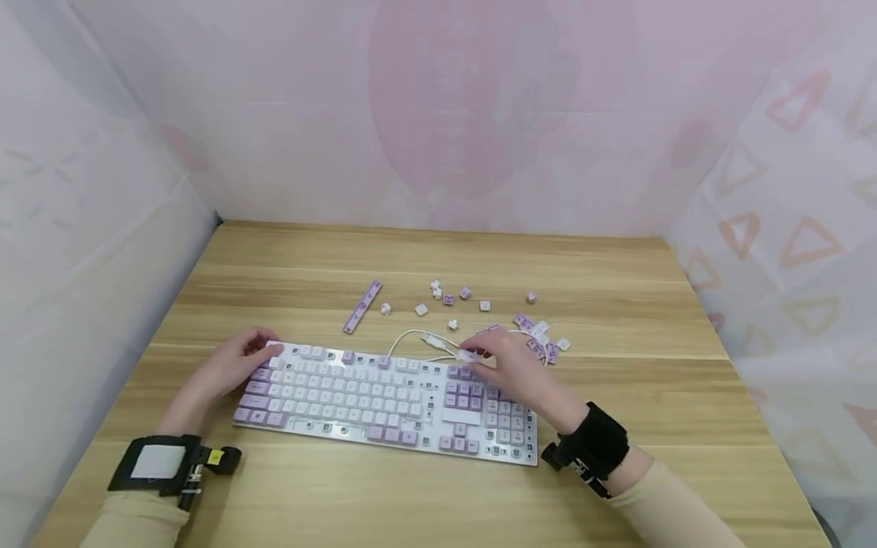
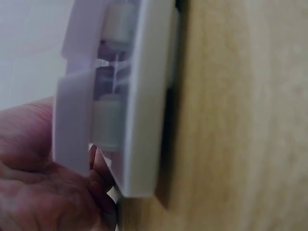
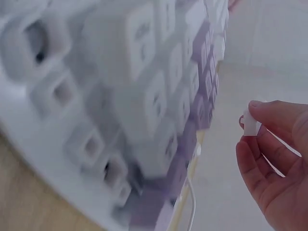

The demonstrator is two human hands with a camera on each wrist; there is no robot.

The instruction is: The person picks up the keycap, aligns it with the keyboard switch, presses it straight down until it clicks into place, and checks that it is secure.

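Tabletop [image 1: 384,495], keyboard [image 1: 380,402] lengthwise left to right

Keyboard [image 1: 363,390]: laid across the table [image 1: 308,487].
Long bar [image 1: 362,307]: placed behind the keyboard, left of the loose keys [image 1: 421,310].
Cable [image 1: 433,341]: looped behind the keyboard, right of the bar.

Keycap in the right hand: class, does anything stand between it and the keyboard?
Nothing visible does: the right wrist view shows an open gap between the white keycap, pinched by the right hand, and the keyboard; the cable lies behind it.
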